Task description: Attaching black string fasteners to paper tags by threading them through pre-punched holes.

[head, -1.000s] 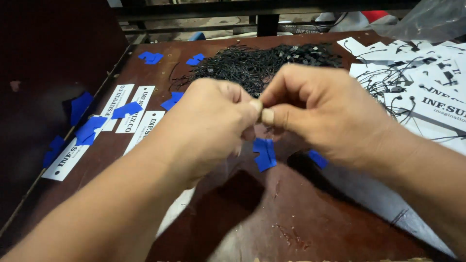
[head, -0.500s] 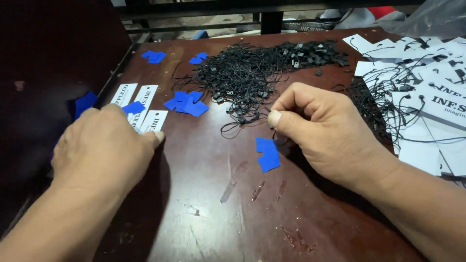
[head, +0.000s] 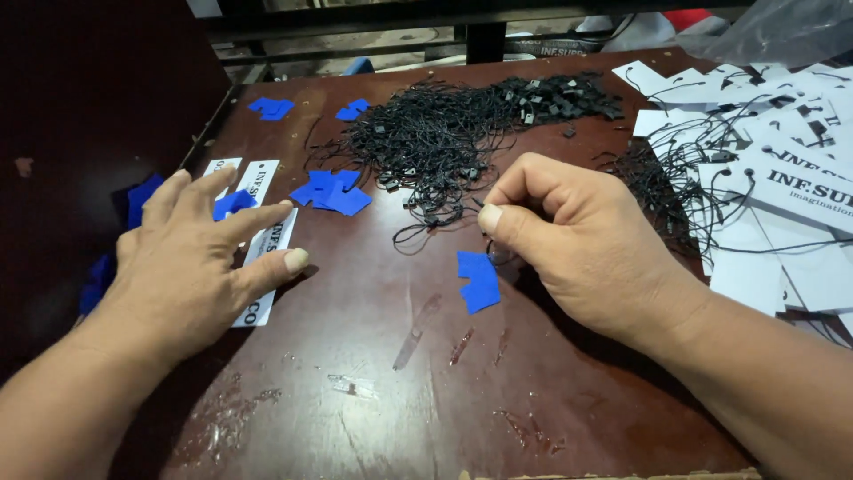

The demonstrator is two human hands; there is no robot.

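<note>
On the dark brown wooden table (head: pixel 373 356), the person's left hand (head: pixel 191 267) lies palm down with fingers spread wide, resting over narrow white printed paper tags (head: pixel 267 240) near the left edge and gripping nothing. Across from it, the right hand (head: pixel 577 244) curls in, thumb pressed to fingertips around a thin black string (head: pixel 426 227) trailing from the tangled pile of black loop strings (head: pixel 444 133). Just beside that thumb lies a small blue paper piece (head: pixel 480 280).

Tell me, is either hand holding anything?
Left hand lies open on white tags, gripping nothing. Right hand pinches closed; its contents cannot be told.
</note>
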